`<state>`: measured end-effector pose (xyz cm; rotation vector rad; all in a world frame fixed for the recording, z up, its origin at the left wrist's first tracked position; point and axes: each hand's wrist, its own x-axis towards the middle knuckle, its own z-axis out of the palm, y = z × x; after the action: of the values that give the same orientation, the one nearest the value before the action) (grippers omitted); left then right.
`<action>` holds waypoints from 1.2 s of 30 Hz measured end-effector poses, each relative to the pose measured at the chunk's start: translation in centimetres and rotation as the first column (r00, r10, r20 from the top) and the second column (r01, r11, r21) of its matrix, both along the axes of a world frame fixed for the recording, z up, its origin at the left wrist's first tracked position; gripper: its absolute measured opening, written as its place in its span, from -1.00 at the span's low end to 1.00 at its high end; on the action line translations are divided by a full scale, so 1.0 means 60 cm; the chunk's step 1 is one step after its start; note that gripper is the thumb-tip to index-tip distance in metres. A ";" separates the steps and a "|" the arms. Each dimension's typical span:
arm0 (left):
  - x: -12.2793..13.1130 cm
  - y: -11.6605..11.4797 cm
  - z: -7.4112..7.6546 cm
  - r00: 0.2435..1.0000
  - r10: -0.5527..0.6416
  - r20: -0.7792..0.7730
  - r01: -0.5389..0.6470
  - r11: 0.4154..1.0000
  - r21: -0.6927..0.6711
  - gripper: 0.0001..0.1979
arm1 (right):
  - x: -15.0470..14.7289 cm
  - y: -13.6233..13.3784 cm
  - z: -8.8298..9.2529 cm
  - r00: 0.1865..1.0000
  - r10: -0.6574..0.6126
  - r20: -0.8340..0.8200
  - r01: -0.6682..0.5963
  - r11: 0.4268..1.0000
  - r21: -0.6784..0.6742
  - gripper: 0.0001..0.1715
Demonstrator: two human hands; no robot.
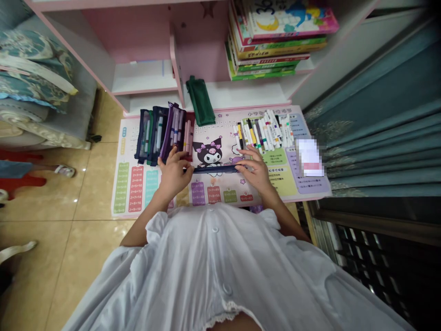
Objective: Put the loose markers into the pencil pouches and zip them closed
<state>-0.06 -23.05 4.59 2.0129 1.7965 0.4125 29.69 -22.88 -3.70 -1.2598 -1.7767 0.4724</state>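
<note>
A dark blue pencil pouch (216,169), seen nearly edge-on as a narrow strip, stretches between my hands above the desk mat. My left hand (175,172) pinches one end with thumb and fingers. At the other end, my right hand (255,171) grips with thumb and forefinger, its other fingers spread. Several mesh pouches with markers inside, including a purple pouch (168,131), lie side by side just beyond my left hand. Loose white markers (270,131) are piled beyond my right hand. A green pouch (201,101) rests flat at the back, near the shelf.
A printed mat (155,209) with times tables covers the desk. Behind it rises a pink and white shelf (144,78) holding stacked books (265,50). A blurred-out white rectangle (311,157) lies at the right edge, beside a blue-green curtain (379,128). Another person's foot (65,170) shows at left.
</note>
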 end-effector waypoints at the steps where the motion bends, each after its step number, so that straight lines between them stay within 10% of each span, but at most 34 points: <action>1: -0.002 0.000 0.000 1.000 0.004 0.000 -0.004 1.000 0.003 -0.81 | 0.001 0.000 0.000 1.000 -0.005 0.002 0.005 1.000 -0.002 -0.81; 36: -0.045 -0.005 0.021 0.991 0.136 0.006 -0.136 0.990 -0.030 -0.83 | 0.022 0.006 -0.003 0.999 -0.041 -0.016 0.041 0.999 0.000 -0.74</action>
<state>-2.78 -23.38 5.86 1.8732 1.9298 0.4320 31.02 -22.50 -3.91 -1.2865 -1.7338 0.4573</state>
